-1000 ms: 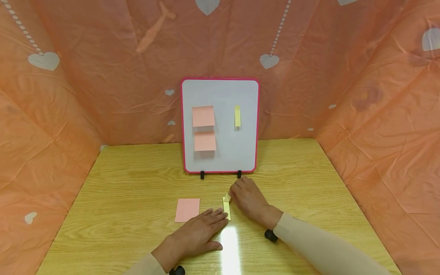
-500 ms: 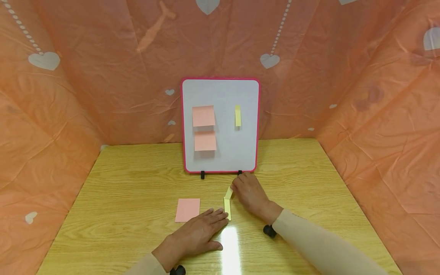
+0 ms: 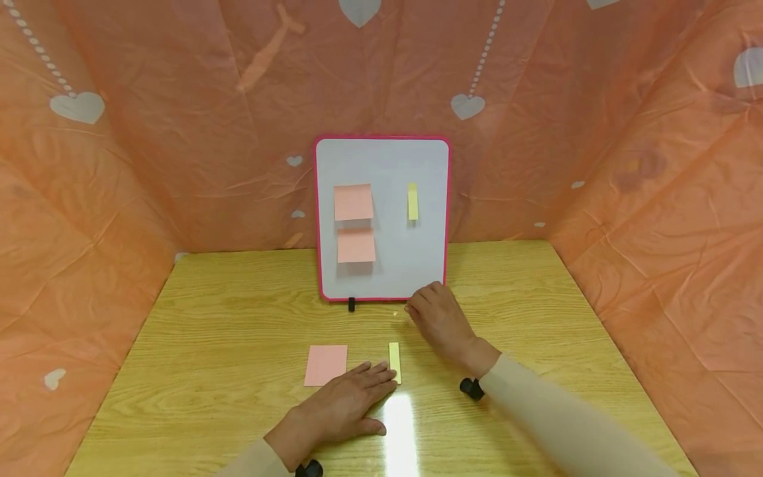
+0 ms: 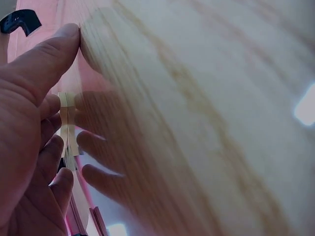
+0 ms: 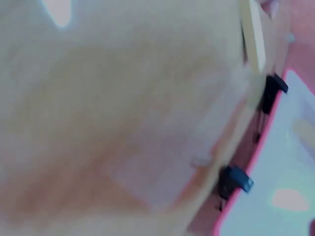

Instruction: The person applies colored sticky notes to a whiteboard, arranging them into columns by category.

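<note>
My left hand (image 3: 348, 401) lies flat on the wooden table, its fingertips on the near end of a narrow yellow sticky-note pad (image 3: 395, 356). In the left wrist view, fingers (image 4: 51, 152) rest beside that pad (image 4: 66, 101). A square pink sticky-note pad (image 3: 325, 365) sits just left of it. Close to the board's lower right corner, my right hand (image 3: 441, 324) has curled fingers and pinches a peeled yellow sticky note, mostly hidden in the head view. The whiteboard (image 3: 387, 278) bears two pink notes (image 3: 353, 202) and one yellow note (image 3: 412, 201).
A pink frame edges the board, which stands at the back on black feet (image 3: 352, 304). My right hand covers the other foot in the head view. Orange cloth (image 3: 238, 165) with white hearts surrounds the wooden table (image 3: 238, 318). The right wrist view is blurred.
The yellow note has come off its pad, which now lies flat. My right hand has moved up and slightly right, toward the board. The left hand has stayed in place.
</note>
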`<act>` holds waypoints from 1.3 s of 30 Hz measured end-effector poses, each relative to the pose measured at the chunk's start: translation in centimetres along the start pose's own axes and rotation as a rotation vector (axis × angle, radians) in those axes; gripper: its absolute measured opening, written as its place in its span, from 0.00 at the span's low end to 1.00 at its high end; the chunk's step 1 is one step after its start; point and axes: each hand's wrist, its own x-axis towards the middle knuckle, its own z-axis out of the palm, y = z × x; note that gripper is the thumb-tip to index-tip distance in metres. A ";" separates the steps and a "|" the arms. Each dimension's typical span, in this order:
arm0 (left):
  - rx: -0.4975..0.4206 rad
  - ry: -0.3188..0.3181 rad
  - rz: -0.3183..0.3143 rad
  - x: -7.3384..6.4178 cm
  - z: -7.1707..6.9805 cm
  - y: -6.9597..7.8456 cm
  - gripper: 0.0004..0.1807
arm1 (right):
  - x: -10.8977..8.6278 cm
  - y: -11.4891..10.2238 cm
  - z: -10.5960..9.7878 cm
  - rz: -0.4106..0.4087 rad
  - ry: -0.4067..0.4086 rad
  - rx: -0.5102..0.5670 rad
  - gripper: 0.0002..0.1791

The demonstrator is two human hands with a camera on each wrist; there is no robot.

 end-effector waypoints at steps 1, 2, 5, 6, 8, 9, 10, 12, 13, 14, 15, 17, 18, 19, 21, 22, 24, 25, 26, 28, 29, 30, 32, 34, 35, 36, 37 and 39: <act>-0.002 0.001 0.000 0.0 0.0 0.0 0.41 | 0.3 0.3 -0.2 -0.003 0.036 -0.004 0.05; -0.005 -0.002 -0.004 0.0 0.0 -0.1 0.41 | 0.7 0.6 -0.3 -0.013 0.079 -0.018 0.06; -0.011 -0.006 -0.010 0.0 0.0 -0.1 0.41 | 1.8 1.7 -0.6 -0.050 0.205 -0.082 0.08; -0.015 -0.007 -0.011 0.0 0.0 -0.1 0.41 | 2.1 2.1 -0.6 -0.067 0.248 -0.105 0.08; -0.025 -0.013 -0.018 0.1 0.0 -0.1 0.41 | 2.9 2.8 -0.6 -0.099 0.326 -0.144 0.09; -0.025 -0.011 -0.018 0.1 0.0 -0.1 0.41 | 3.3 3.2 -0.6 -0.114 0.357 -0.161 0.09; -0.028 -0.009 -0.018 0.1 0.0 -0.1 0.41 | 3.6 3.5 -0.6 -0.129 0.381 -0.175 0.09; -0.023 0.000 -0.014 0.0 0.0 -0.1 0.41 | 4.3 4.1 -0.7 -0.156 0.413 -0.200 0.09; -0.019 0.006 -0.010 0.0 0.0 -0.1 0.41 | 4.5 4.4 -0.7 -0.166 0.419 -0.213 0.09; -0.013 0.013 -0.006 0.0 0.0 -0.1 0.41 | 4.8 4.6 -0.7 -0.173 0.422 -0.223 0.09; -0.007 0.017 -0.004 -0.1 0.1 -0.1 0.41 | 5.1 4.9 -0.7 -0.180 0.429 -0.231 0.09; 0.000 0.021 -0.002 -0.2 0.1 -0.1 0.41 | 5.5 5.3 -0.6 -0.187 0.431 -0.243 0.08; 0.004 0.022 -0.002 -0.2 0.1 -0.1 0.41 | 5.8 5.5 -0.5 -0.192 0.436 -0.244 0.08; 0.004 0.021 -0.003 -0.3 0.1 -0.1 0.41 | 6.0 5.7 -0.4 -0.195 0.440 -0.244 0.08; 0.002 0.019 -0.007 -0.4 0.1 -0.2 0.41 | 6.4 6.0 -0.1 -0.205 0.452 -0.236 0.09; 0.000 0.020 -0.008 -0.4 0.1 -0.2 0.41 | 6.5 6.2 0.0 -0.207 0.455 -0.235 0.09; -0.014 0.020 -0.014 -0.5 0.2 -0.2 0.41 | 6.8 6.4 0.3 -0.211 0.469 -0.237 0.10; -0.023 0.020 -0.015 -0.5 0.2 -0.2 0.41 | 6.9 6.6 0.4 -0.212 0.476 -0.241 0.11; -0.027 0.021 -0.013 -0.5 0.2 -0.1 0.41 | 7.0 6.7 0.5 -0.212 0.482 -0.245 0.11; -0.033 0.024 -0.008 -0.5 0.2 -0.1 0.41 | 7.2 7.0 0.7 -0.211 0.491 -0.256 0.12; -0.035 0.024 -0.006 -0.5 0.2 -0.1 0.40 | 7.2 7.1 0.8 -0.209 0.492 -0.262 0.12; -0.035 0.023 -0.004 -0.4 0.3 -0.1 0.40 | 7.2 7.3 0.9 -0.209 0.494 -0.265 0.13; -0.031 0.024 0.002 -0.3 0.3 -0.1 0.40 | 7.3 7.6 1.0 -0.211 0.496 -0.272 0.13; -0.032 0.021 0.002 -0.2 0.3 -0.1 0.40 | 7.3 7.9 1.0 -0.213 0.497 -0.280 0.13; -0.033 0.021 0.002 -0.1 0.3 -0.1 0.40 | 7.4 8.0 1.1 -0.217 0.506 -0.278 0.13; -0.035 0.020 0.003 -0.1 0.3 -0.1 0.40 | 7.4 8.1 1.1 -0.221 0.514 -0.275 0.13; -0.036 0.019 0.004 0.0 0.3 -0.1 0.40 | 7.5 8.2 1.1 -0.223 0.518 -0.276 0.13; -0.041 0.017 0.002 0.1 0.3 -0.1 0.40 | 7.6 8.4 1.1 -0.226 0.521 -0.279 0.13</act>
